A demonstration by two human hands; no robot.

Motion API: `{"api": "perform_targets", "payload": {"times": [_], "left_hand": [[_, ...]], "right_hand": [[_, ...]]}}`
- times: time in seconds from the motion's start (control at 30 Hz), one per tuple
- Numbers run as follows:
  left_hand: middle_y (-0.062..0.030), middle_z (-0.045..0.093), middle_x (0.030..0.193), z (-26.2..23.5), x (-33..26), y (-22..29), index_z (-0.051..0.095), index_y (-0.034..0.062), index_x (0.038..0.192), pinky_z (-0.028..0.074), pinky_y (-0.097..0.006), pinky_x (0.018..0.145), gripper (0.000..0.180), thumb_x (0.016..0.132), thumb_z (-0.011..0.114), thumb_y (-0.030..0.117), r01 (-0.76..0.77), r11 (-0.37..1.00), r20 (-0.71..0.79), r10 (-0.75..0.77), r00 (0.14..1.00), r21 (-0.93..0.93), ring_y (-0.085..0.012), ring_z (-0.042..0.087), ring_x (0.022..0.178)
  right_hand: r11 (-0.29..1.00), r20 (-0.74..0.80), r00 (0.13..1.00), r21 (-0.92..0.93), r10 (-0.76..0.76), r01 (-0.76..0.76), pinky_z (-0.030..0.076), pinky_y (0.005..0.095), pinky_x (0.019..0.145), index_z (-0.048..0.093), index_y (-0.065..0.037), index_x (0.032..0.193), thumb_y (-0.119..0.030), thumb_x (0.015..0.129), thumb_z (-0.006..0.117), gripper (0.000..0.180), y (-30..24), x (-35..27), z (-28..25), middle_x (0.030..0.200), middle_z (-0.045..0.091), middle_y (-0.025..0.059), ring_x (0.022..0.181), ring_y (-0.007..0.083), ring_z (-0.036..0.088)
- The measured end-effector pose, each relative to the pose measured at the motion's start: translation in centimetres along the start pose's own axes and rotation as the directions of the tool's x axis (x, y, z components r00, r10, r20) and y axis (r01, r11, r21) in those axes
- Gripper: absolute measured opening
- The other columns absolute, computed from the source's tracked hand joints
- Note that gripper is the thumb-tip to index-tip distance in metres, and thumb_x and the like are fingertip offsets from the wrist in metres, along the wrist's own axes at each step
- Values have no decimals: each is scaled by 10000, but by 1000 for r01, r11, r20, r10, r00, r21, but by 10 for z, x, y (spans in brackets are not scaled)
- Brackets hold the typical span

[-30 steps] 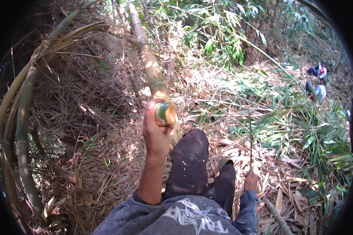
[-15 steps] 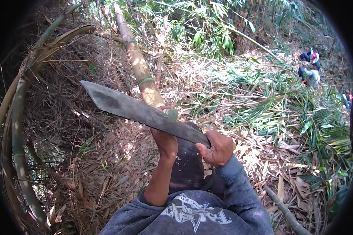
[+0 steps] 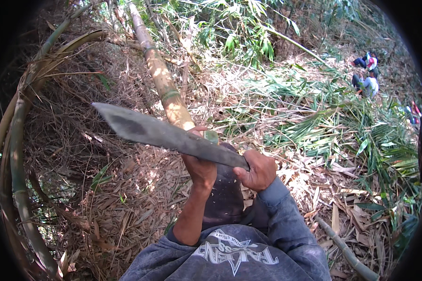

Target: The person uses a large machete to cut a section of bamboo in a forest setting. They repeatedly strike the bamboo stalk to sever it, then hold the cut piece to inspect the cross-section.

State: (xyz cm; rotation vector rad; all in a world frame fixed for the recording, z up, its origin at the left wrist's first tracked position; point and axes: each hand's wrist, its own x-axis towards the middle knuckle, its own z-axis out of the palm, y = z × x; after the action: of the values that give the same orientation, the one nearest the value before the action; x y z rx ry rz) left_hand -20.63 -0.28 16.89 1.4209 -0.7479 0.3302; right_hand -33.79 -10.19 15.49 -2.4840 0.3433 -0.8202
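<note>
- Dry leaf litter (image 3: 126,206) covers the grove floor, a mottled bamboo pole (image 3: 160,77) slants away ahead, and a co-worker in a pale top (image 3: 371,87) is well apart at the right.
- The main risk is a cut: the machete (image 3: 169,136) crosses over the left hand (image 3: 199,169), so a slip of the blade could catch its fingers or wrist.
- A loose hold on the rounded bamboo piece (image 3: 211,136) could let it roll under the blade; a downward slip could also reach the dark trouser leg (image 3: 227,189) below.
- The right hand (image 3: 258,171) is clenched round the machete's near end, its thumb towards the blade, whose tip points left.
- The left hand's fingers appear curled about the bamboo piece, though the blade hides much of that grip.
- The bamboo piece shows just right of those fingertips, beyond the blade's upper edge, held above the litter; whether steel touches it, I cannot tell.
</note>
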Motion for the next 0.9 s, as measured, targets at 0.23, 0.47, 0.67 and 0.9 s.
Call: {"api": "perform_targets", "payload": {"times": [0.23,0.47,0.67,0.9], "left_hand": [[-113,586,944,-29,57,40,491,-14,1140,522,-258,519,365,1000,331,283,-230,770,-94,351,932,596,-158,600,728],[-19,561,797,-13,21,24,528,93,1064,338,-191,431,390,993,338,427,697,508,299,-655,694,-507,-68,501,571],[-21,563,800,3,8,26,525,76,1075,395,-210,499,386,1004,341,408,694,598,197,-684,703,-401,-93,545,639],[6,518,771,6,-2,27,588,19,1010,411,-217,592,439,993,405,417,521,797,38,-537,843,-304,-63,494,668]], "right_hand": [[765,340,696,-411,633,-495,465,511,652,444,-66,1324,-180,952,368,396,160,-125,28,759,625,254,695,418,603],[824,-33,825,88,564,-560,390,473,519,612,-4,763,-392,966,451,467,97,-133,0,612,548,206,560,389,542],[971,-86,975,148,203,-189,432,395,467,557,-39,710,-484,885,574,479,15,-37,-23,608,523,132,510,311,555],[999,-106,994,48,7,-2,427,376,438,521,-53,673,-533,786,678,517,-7,-11,-12,593,511,116,482,286,557]]}}
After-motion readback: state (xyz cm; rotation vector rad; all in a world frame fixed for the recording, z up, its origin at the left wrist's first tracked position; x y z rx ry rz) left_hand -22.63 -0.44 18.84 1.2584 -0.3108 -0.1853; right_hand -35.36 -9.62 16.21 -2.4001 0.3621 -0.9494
